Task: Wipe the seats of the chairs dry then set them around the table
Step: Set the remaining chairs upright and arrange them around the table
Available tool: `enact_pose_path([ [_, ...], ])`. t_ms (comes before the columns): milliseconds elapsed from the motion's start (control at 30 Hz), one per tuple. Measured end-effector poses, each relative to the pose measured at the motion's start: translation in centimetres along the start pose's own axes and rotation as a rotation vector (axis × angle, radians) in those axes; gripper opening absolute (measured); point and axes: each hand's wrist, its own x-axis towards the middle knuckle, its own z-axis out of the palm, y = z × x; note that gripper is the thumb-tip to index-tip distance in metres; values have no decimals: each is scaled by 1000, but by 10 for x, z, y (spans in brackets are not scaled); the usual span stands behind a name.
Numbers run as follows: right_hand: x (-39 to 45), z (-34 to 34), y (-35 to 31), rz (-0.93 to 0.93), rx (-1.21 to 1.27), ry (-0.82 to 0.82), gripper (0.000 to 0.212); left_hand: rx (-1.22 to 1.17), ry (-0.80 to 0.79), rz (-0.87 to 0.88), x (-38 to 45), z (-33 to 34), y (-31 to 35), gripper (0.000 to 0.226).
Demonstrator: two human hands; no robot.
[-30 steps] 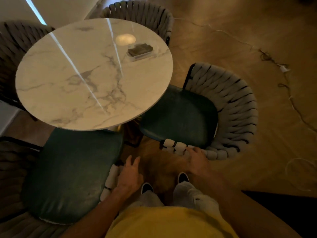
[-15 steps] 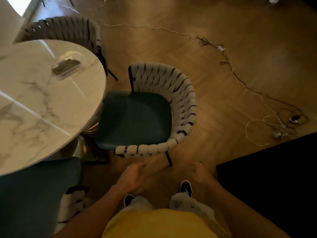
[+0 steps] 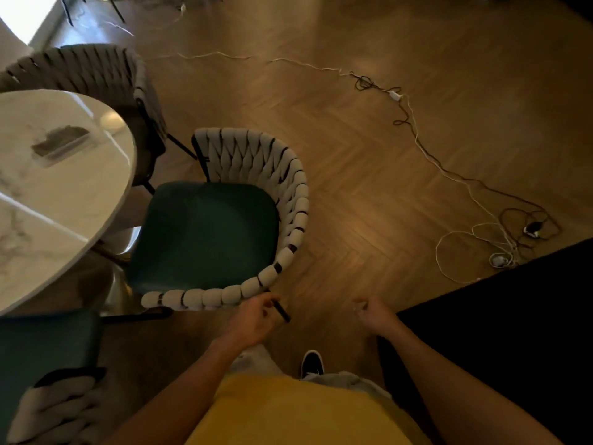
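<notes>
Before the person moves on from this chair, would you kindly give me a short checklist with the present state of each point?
1. Green cushioned seat of the woven-back chair tucked toward the round white marble table: ok, its front edge sits at the tabletop's rim.
2. Seat dry: cannot tell, the picture is too dim.
3. Left hand free: ok, it holds nothing, just beside the woven rim.
4. Right hand free: ok, loosely curled, no cloth in it.
5. Floor clear for stepping: not ok, white and black cables trail to the right.
6. Other chairs placed: cannot tell, only parts show.
</notes>
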Motion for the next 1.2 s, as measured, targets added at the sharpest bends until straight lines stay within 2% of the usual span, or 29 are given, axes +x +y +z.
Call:
enact_pose_path([
  [233,49,-37,-44,-118,-56,-3,34,-152,100,-3,36,-11,31,41],
  [467,131,-81,-116,-231,-149,-33,30,-316,221,-36,127,-40,63,35],
  [600,192,-117,-162,-300,-246,-85,33,-456,270,-106,194,-55,76,36],
  [733,243,-150,-200,-307,-304,-141,44,-610,359,-237,250,-73,77,33],
  [833,280,-170,-218,-301,-371,-170,44,-732,423,-345,284,-83,72,29],
  [967,322,-189,-238,-274,-433,-208,46,-797,475,-443,313,-98,69,30],
  [1200,375,-204,-289,-359,-510,-329,48,-836,571,-573,346,-131,87,30],
])
